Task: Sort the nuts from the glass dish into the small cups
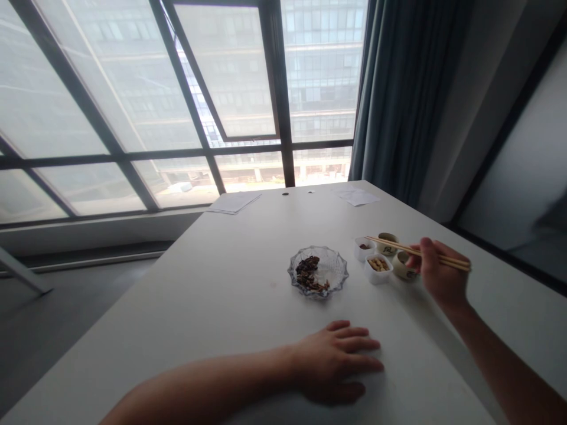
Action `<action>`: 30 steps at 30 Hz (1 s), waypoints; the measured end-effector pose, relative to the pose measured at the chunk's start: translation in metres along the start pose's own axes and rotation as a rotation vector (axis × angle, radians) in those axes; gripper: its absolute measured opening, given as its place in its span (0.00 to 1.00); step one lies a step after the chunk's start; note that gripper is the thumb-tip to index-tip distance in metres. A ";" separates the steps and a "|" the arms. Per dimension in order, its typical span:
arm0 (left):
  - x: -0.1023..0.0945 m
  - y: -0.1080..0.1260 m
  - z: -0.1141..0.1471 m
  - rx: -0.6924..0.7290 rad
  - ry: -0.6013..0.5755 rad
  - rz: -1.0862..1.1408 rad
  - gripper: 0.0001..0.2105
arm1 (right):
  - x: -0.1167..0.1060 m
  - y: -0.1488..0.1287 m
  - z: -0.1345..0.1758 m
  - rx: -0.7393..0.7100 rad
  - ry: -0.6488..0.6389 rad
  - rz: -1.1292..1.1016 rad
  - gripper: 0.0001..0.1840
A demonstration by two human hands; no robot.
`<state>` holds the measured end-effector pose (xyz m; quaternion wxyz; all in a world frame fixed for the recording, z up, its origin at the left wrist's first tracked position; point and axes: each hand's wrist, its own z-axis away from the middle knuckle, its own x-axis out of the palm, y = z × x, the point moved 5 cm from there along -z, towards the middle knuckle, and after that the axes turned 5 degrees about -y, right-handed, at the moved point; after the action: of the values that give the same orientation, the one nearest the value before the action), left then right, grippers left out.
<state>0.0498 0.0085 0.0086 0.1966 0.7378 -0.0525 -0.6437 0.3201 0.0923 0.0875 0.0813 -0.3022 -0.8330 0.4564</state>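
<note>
My right hand (443,274) is closed around a pair of wooden chopsticks (411,251), whose tips reach left over a small white tub (359,254) with a few dark bits in it. In front of that tub stands another white tub (376,277) with yellowish-brown pieces. Two small cups with dark markings, a farther one (388,250) and a nearer one (401,270), are beside the tubs, the nearer partly behind my right hand. My left hand (339,363) lies flat on the table, fingers spread, holding nothing. Beyond it sits a scalloped glass bowl (341,276) with dark dried pieces.
The white table (212,283) runs toward the windows. Papers lie at its far left (234,203) and a paper sheet (359,196) at its far right. Two small round fittings are near the far edge. A dark curtain (398,94) hangs behind on the right.
</note>
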 end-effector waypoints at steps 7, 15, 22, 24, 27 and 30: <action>-0.001 0.001 0.000 -0.007 -0.013 0.016 0.24 | 0.025 -0.013 0.021 -0.063 -0.178 -0.108 0.22; -0.002 0.001 0.000 -0.004 -0.024 0.022 0.23 | 0.045 -0.004 0.036 -0.138 -0.353 -0.119 0.21; 0.001 -0.003 0.000 0.026 0.001 -0.096 0.21 | 0.056 0.000 0.053 -0.154 -0.424 -0.196 0.19; 0.005 -0.006 0.000 0.052 0.014 -0.154 0.19 | 0.058 -0.001 0.058 -0.153 -0.422 -0.246 0.18; 0.014 -0.012 0.002 0.099 0.053 -0.216 0.18 | 0.062 -0.003 0.067 -0.177 -0.425 -0.298 0.16; 0.024 -0.019 0.004 0.108 0.077 -0.214 0.18 | 0.067 -0.005 0.076 -0.184 -0.415 -0.305 0.15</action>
<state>0.0468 0.0177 -0.0206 0.0884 0.7728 -0.0006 -0.6284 0.2329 0.0751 0.0392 -0.0509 -0.0792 -0.9056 0.4135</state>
